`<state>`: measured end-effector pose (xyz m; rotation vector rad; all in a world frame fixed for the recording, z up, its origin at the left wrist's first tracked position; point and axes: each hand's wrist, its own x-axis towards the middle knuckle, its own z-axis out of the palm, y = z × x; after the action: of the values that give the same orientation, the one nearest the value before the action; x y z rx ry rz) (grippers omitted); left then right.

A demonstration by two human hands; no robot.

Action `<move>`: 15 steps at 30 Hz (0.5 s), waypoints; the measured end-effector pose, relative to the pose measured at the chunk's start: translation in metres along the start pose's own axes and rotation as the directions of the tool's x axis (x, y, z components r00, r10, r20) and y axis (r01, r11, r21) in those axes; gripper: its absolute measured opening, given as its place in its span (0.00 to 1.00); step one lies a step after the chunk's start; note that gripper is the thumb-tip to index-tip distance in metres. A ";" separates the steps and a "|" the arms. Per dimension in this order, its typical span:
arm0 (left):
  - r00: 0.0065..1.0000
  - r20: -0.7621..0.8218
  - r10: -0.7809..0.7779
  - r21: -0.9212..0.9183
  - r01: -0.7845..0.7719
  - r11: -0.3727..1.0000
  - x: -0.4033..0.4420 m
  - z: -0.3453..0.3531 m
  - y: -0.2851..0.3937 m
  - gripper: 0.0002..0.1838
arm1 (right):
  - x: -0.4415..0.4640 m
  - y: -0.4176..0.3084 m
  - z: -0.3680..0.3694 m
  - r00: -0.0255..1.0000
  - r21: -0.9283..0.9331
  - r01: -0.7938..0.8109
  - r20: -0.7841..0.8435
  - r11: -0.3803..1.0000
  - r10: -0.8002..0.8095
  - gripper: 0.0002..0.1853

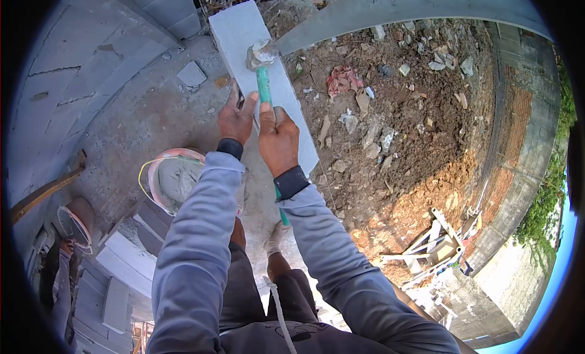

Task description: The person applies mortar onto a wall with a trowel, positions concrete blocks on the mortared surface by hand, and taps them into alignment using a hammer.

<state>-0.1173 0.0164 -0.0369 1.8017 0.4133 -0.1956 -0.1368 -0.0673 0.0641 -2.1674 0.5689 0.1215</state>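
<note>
Mallet (263, 81) at the upper centre of the frame: its crusted, pale grey head lies over the face of a long, light grey block (284, 89), and its green handle runs down towards the person's legs. The right hand (279, 134) is closed around this handle, thumb laid along it and pointing towards the head. The left hand (236, 119) is at the block's left edge, just beside the right one, with thumb and fingers parted; whether it grips the block I cannot tell.

The block slants from the top of the frame down to the centre. Left of centre, partly behind the left sleeve, a bucket (163, 154) with a yellow handle holds grey mortar (175, 178). A flat grey piece (191, 75) lies on the floor at upper left, near a block wall (61, 79). At lower left, another person's hand (67, 247) is at a second bucket (82, 215). Rubble-strewn soil (420, 119) fills the area right of the block.
</note>
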 end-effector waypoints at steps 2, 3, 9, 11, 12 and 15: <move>0.999 0.027 0.028 -0.103 -0.025 0.994 0.006 0.001 -0.015 0.39 | -0.008 -0.008 -0.005 1.000 0.043 -0.018 0.022 0.999 0.017 0.23; 0.998 0.039 0.042 -0.154 -0.035 0.987 0.007 0.000 -0.015 0.39 | -0.009 -0.008 -0.006 1.000 0.040 -0.027 0.017 0.999 0.026 0.23; 0.996 0.091 -0.018 -0.172 0.033 0.985 0.004 -0.005 -0.003 0.39 | -0.003 0.013 0.004 0.997 -0.019 -0.041 -0.069 0.999 0.040 0.23; 0.996 0.091 -0.018 -0.198 0.036 0.980 0.006 -0.003 -0.007 0.39 | -0.006 0.016 -0.001 0.996 0.029 -0.061 -0.060 0.998 0.063 0.23; 0.996 0.091 -0.023 -0.208 0.041 0.977 0.005 -0.003 -0.006 0.39 | -0.011 0.017 -0.004 0.997 0.053 -0.063 -0.051 0.997 0.065 0.22; 0.997 0.072 0.004 -0.191 0.010 0.982 0.003 -0.004 -0.001 0.39 | -0.035 0.022 -0.016 0.996 0.124 -0.080 -0.017 0.989 0.083 0.22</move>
<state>-0.1157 0.0212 -0.0379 1.6003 0.3709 -0.2156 -0.1794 -0.0785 0.0680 -2.0284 0.6608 0.1040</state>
